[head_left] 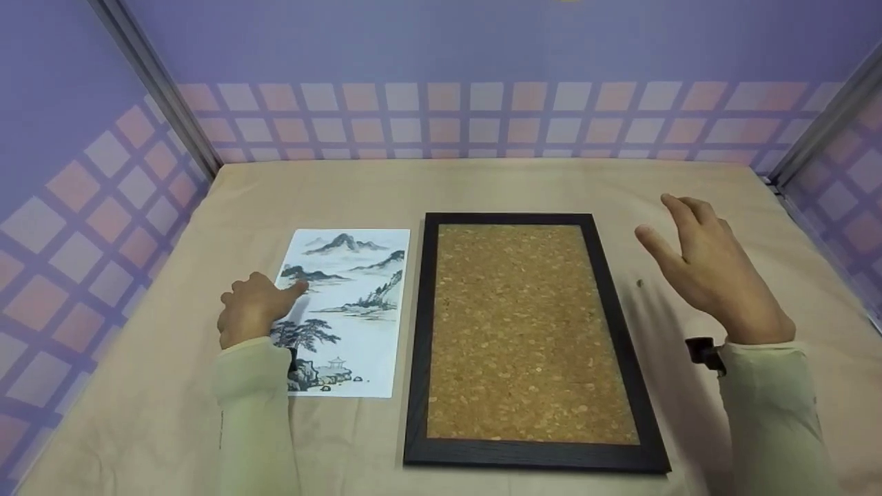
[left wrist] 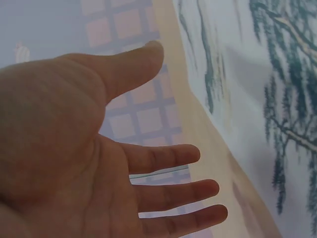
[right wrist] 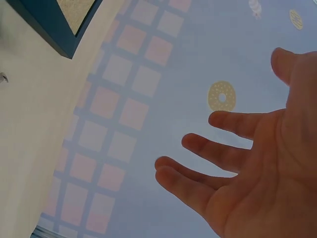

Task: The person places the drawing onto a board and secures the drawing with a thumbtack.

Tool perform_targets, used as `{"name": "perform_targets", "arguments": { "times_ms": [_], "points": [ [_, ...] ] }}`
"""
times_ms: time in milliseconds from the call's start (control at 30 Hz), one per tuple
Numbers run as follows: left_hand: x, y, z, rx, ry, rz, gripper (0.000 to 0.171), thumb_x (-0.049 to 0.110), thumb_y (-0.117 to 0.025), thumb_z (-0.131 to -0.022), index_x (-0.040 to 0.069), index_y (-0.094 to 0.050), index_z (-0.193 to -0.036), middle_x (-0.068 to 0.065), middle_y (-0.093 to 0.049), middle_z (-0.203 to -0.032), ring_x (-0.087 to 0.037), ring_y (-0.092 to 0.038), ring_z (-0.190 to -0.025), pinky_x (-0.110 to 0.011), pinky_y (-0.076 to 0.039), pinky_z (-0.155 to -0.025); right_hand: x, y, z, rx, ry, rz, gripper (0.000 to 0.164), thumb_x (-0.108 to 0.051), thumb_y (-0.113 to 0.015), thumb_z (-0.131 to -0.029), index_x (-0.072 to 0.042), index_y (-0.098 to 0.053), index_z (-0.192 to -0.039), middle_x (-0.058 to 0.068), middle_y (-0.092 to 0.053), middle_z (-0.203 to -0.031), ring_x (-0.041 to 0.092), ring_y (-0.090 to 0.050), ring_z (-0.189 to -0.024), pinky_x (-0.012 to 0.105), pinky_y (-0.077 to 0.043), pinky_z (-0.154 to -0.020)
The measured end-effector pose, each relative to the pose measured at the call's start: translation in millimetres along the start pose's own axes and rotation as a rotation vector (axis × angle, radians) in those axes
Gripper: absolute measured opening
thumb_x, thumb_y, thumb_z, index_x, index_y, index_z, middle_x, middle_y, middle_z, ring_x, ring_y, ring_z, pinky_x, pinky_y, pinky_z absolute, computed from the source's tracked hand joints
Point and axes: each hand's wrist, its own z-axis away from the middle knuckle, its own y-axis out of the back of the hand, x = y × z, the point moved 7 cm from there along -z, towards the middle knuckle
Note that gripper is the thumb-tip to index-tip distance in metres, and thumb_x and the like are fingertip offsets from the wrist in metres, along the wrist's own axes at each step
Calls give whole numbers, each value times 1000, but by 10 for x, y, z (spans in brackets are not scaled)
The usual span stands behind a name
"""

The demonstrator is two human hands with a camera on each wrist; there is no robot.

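Note:
A sheet printed with an ink landscape (head_left: pixel 365 275) lies on the cloth at the left of the head view. My left hand (head_left: pixel 256 306) is over its left edge, holding nothing; in the left wrist view the thumb and fingers (left wrist: pixel 168 156) are spread beside the print. Right of the sheet lies a black picture frame (head_left: pixel 524 451) around a speckled brown cork-like panel (head_left: pixel 524 331). To the right of that frame my right hand (head_left: pixel 720 272) is raised above the cloth, fingers apart and nothing in it. Whether the left hand touches the sheet is unclear.
A tiny object (head_left: pixel 639 282), too small to identify, lies on the beige cloth (head_left: pixel 482 186) between the picture frame and my right hand. Purple walls with pink and white squares (head_left: pixel 441 120) enclose the back and sides, with metal posts (head_left: pixel 162 83) at the corners.

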Motion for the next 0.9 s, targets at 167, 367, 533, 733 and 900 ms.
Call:
{"name": "perform_targets", "arguments": {
  "times_ms": [167, 367, 533, 733, 900],
  "points": [
    [-27, -68, -26, -30, 0, -20, 89, 49, -64, -96, -19, -33, -145, -44, -36, -136, -57, -37, -121, -73, -42, -95, 45, -91, -29, -83, -33, 43, 91, -66, -36, -103, 4, -24, -159, 36, -22, -159, 60, -24, -140, 73, -22, -110],
    [-38, -105, -35, -36, 0, -40, 83, 40, -75, -90, -19, -40, -138, -41, -39, -128, -53, -38, -115, -69, -46, -88, 95, -197, -37, -193, -48, 73, 92, -68, -37, -101, 7, -33, -154, 36, -27, -157, 60, -25, -140, 73, -25, -109],
    [-23, -101, -27, -21, -18, -35, 75, 33, -76, -90, -21, -47, -133, -42, -39, -126, -56, -40, -116, -67, -46, -89, 176, -280, -45, -263, -58, 96, 89, -65, -37, -103, 9, -35, -153, 39, -33, -153, 59, -33, -137, 72, -29, -108],
    [11, -122, -9, -36, -20, -14, 71, 27, -74, -93, -22, -46, -135, -43, -38, -130, -56, -43, -117, -64, -45, -92, 320, -426, -87, -331, -75, 119, 86, -59, -38, -106, 15, -35, -150, 42, -42, -145, 59, -40, -133, 71, -34, -106],
    [37, -126, -11, -31, -24, -14, 67, 23, -72, -94, -23, -46, -135, -43, -40, -132, -55, -45, -117, -63, -46, -93, 452, -534, -119, -374, -88, 133, 83, -56, -39, -107, 16, -36, -149, 43, -44, -142, 60, -45, -129, 71, -37, -104]
  ]
}}
